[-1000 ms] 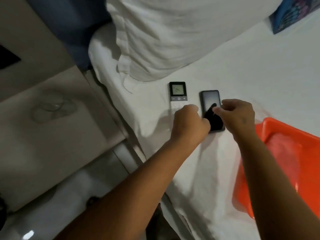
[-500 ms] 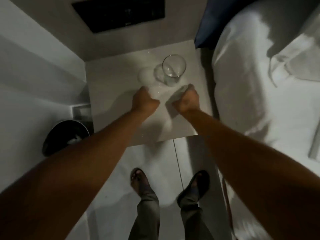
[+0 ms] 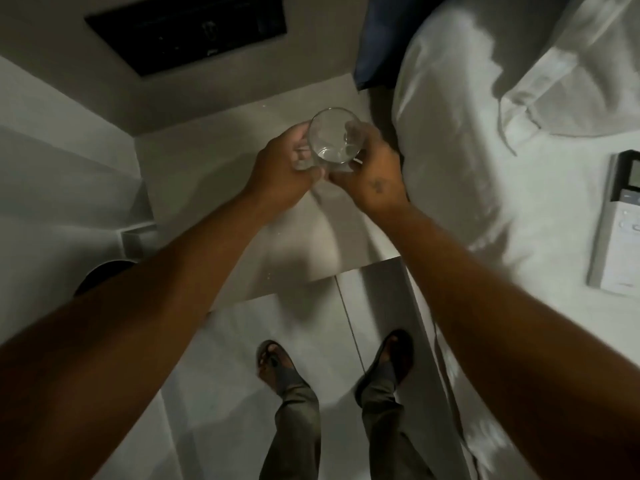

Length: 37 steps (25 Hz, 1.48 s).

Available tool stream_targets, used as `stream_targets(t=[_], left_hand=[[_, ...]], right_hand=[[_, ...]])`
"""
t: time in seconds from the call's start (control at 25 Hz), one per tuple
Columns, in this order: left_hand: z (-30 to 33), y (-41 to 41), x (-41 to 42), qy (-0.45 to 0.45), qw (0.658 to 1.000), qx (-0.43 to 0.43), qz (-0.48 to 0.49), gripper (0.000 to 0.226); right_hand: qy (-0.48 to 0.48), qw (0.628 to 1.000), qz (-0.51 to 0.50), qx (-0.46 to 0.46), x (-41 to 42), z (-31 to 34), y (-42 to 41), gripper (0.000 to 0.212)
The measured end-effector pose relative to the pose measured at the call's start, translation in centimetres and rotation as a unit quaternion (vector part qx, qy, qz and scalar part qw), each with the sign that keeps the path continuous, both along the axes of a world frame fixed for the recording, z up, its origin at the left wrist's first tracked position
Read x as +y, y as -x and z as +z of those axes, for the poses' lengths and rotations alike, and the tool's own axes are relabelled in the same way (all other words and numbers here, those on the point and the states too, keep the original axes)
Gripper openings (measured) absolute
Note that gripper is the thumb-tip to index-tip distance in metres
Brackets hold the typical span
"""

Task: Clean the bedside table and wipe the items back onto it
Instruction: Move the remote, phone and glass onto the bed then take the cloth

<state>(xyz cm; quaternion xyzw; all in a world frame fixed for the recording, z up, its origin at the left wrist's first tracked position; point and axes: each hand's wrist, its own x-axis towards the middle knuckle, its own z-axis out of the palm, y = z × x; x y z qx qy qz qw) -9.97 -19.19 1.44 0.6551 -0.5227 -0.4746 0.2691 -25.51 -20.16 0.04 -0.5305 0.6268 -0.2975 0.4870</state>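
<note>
The glass (image 3: 333,136) sits between both hands above the counter (image 3: 214,168); left hand (image 3: 282,171) and right hand (image 3: 372,171) each grasp it.

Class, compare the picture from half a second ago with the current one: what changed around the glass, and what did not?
Both hands came up off the bedside table and took hold of the glass: left hand, right hand. The glass is nearer the camera, probably lifted. The table, bed and feet kept their places.

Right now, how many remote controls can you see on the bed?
1. The white remote control lies on the bed sheet at the right edge of the view, partly cut off by the frame. More may lie out of view.
</note>
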Motion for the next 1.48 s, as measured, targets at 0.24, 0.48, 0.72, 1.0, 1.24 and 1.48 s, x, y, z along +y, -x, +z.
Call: stream_targets(t=[0.24,0.48,0.72,1.0,1.24,1.48], left_hand=[[10.1,8.1,7.4,-0.015,0.99,0.062,-0.127,0.062],[13.4,25.7,12.1,-0.044,0.93,0.044,-0.362,0.052],[12.8,37.8,12.9,0.044,0.815,-0.144,-0.56,0.064],[11.6,40.4,13.5,0.055,0.788,-0.233,-0.567,0.069],[14.2,44.2,13.3,0.105,0.789,-0.175,-0.58,0.079],[12.8,59.3,17.4,0.162,0.757,-0.155,-0.613,0.045]], right_hand=[[-0.03,0.974,-0.198,-0.107,13.6,10.6,9.6,0.059],[-0.089,0.858,-0.466,-0.196,25.3,14.2,23.0,0.07],[-0.101,0.782,-0.565,-0.243,27.2,12.4,30.5,0.059],[-0.165,0.777,-0.571,-0.208,26.4,11.1,32.2,0.04],[-0.123,0.782,-0.61,-0.02,30.0,14.8,37.2,0.036],[-0.251,0.708,-0.62,0.226,35.1,12.8,43.5,0.07]])
